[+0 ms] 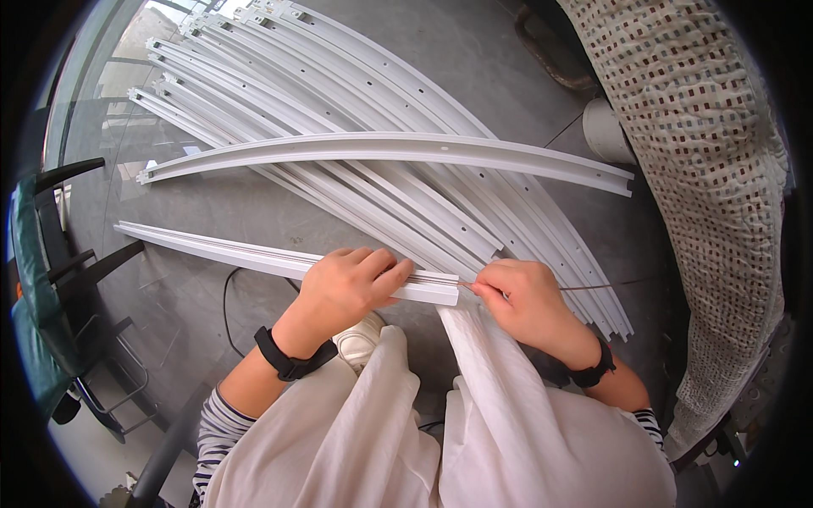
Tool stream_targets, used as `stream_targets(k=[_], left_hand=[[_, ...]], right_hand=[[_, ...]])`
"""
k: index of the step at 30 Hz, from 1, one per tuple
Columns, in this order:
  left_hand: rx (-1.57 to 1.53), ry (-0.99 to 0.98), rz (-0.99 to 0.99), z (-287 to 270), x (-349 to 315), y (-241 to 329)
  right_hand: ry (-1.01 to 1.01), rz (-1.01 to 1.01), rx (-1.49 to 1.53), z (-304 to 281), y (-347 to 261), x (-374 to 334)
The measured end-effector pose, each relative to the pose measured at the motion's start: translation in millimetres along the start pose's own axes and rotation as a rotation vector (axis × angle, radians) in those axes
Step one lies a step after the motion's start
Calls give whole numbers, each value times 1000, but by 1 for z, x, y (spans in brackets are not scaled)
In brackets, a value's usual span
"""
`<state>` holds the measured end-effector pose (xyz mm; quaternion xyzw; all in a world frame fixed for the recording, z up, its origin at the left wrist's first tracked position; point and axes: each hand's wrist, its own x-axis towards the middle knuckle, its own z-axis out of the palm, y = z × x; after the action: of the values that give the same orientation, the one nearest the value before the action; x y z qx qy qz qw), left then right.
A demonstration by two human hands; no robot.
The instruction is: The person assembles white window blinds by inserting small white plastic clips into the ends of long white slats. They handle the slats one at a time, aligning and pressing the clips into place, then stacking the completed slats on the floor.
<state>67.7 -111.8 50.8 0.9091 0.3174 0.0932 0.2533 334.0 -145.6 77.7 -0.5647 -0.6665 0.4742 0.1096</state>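
Observation:
A long white metal rail (229, 250) lies slantwise across the front, its near end above my knees. My left hand (351, 284) is closed around it close to that end. At the rail's tip my right hand (521, 296) pinches a thin copper-coloured wire (466, 285) between thumb and fingers. The wire runs along the rail's groove, and a thin reddish line continues to the right past my hand. Both wrists wear black bands. How far the wire reaches inside the rail under my left hand is hidden.
Beyond my hands, a fanned pile of white rails (339, 106) covers the grey tiled floor (483, 51). One rail (373, 146) lies across them. A checked woven cover (677, 127) hangs at the right by a white cylinder (605, 131). A dark-legged chair (102, 262) stands at the left.

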Motion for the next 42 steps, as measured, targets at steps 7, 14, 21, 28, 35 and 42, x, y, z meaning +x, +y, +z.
stream_targets(k=[7,14,21,28,35,42], left_hand=[[12,10,29,6,3,8],[28,33,9,5,3,2],[32,44,15,6,3,0],[28,31,11,-2,1,-2],[16,28,-8,-4,1,-3],[7,29,-11,-2,4,4]], right_hand=[[-62,2,103,3,4,1],[-123,139,171,-19,10,-1],[-62,114,84,-35,15,-12],[-3,41,63,-26,16,-8],[0,43,68,-23,4,-2],[12,-9,132,-8,1,5]])
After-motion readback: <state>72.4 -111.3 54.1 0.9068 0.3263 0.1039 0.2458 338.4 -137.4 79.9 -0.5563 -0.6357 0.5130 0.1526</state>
